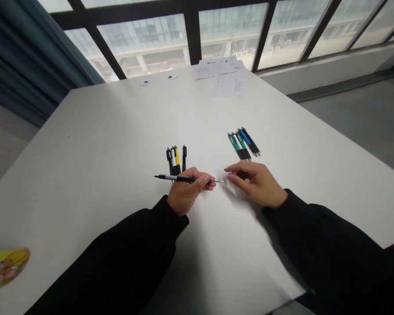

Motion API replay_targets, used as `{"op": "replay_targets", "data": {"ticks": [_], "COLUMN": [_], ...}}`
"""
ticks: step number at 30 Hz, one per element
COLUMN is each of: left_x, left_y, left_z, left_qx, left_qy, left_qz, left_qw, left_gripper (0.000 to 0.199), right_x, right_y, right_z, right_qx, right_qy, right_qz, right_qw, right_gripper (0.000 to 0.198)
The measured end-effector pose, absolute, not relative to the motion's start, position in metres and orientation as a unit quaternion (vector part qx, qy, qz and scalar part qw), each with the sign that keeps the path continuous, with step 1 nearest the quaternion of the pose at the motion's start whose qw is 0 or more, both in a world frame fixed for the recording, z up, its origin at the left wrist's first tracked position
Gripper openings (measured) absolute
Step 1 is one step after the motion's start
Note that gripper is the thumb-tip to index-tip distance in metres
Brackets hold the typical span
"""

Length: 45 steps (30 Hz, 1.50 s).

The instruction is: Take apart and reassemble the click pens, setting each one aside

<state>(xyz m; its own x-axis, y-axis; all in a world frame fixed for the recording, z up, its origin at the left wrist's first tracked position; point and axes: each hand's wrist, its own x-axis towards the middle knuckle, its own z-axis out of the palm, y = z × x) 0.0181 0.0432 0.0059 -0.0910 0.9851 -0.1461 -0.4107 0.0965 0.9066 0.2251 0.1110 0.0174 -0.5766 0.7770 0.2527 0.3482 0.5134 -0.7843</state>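
My left hand (190, 189) pinches a black pen (166, 177) between thumb and fingers, the pen lying crosswise with its thin metal end (219, 181) pointing toward my right hand (258, 181). My right thumb and forefinger curve toward each other just beyond that end, close but seemingly apart from it; I cannot tell whether they pinch something tiny. Just past my left hand, three pens (177, 157) lie close together on the white tabletop (111, 131), one with a yellow barrel, and a black pen (184, 155) lies just to their right. Beyond my right hand, a slanted group of pens (242, 144) shows green, white, blue and black barrels. Printed papers (228, 85) overlap at the far edge, near the window.
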Motion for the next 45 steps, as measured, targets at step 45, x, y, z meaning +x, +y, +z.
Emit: {"op": "replay_targets", "data": {"ticks": [45], "left_x": [0.011], "left_y": [0.052], "left_z": [0.008], "left_qx": [0.286], "left_qy": [0.456], "left_qz": [0.618], "left_qw": [0.572], "left_gripper": [0.043], "right_x": [0.241], "right_y": [0.132], "right_z": [0.015], "right_qx": [-0.389], "right_qy": [-0.848], "right_qz": [0.269], "right_qw": [0.238], "right_gripper": [0.012]}}
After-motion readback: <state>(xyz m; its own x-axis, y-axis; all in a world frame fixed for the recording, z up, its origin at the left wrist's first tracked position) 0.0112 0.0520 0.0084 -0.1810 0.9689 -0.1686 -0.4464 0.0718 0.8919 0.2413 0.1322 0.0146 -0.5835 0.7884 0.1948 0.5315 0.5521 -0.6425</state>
